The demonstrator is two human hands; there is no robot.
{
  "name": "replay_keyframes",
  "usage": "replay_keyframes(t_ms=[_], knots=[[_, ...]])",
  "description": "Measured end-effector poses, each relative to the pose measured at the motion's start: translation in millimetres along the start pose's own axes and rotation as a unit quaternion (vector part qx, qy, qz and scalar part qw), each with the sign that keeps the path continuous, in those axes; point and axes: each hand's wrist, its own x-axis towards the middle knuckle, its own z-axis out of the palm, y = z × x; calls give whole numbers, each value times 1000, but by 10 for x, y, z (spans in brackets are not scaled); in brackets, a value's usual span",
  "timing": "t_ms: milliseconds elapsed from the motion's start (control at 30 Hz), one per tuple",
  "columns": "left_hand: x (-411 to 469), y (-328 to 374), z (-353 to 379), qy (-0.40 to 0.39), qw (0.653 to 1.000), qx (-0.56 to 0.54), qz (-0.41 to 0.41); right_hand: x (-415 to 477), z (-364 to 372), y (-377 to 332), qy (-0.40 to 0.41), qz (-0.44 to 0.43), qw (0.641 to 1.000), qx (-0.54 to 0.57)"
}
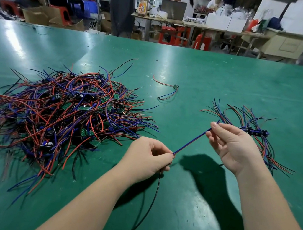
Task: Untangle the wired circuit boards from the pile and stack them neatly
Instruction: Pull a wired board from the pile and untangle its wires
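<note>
Blue wire [193,140] pulled straight in the air between both hands, just above the table [229,83], in the gap between the pile and the stack. It runs up and to the right, taut.

Left hand [148,159]: fingers curled tight, gripping the wire's near end. Probably closed over the board itself; the board is hidden, so cannot tell. A black wire [154,197] hangs out below this fist and trails toward the near table edge, likely the same unit's other lead.

Right hand [234,146]: thumb and forefinger pinch the wire close to its far tip, other fingers loosely curled and holding nothing. The hold reads as drawing the lead straight so the unit will lie flat.

Pile [64,118] lies to the left: red, blue and black leads knotted, small green boards showing through. Most of the work looks undone.

Stack [255,131] lies right, just beyond the right hand: boards lined in a short row, leads fanned to either side. Placed on the side of the pinching hand, presumably for a short set-down.

One lone board [176,87] with red and blue leads sits apart, farther back, between pile and stack.

Beyond the table: workbenches, red stools, cartons, other people seated.
</note>
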Motion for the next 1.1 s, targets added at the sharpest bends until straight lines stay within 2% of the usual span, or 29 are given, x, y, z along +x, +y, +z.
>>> replay_keyframes(t_ms=[167,300,733,933,1100], knots=[[27,-55,-20,13,997,75,13,11,-69,-16,-1,5,996,-87],[33,-65,-21,15,994,102,24,-12,-40,-24,-14,3,998,-54],[17,-35,42,13,999,28,13,-5,58,26,9,67,995,78],[-16,-3,18,0,1000,-23,-5,2,100,122,-7,5,998,58],[-50,50,52,-35,998,-49,-11,52,23,84,66,-29,995,72]])
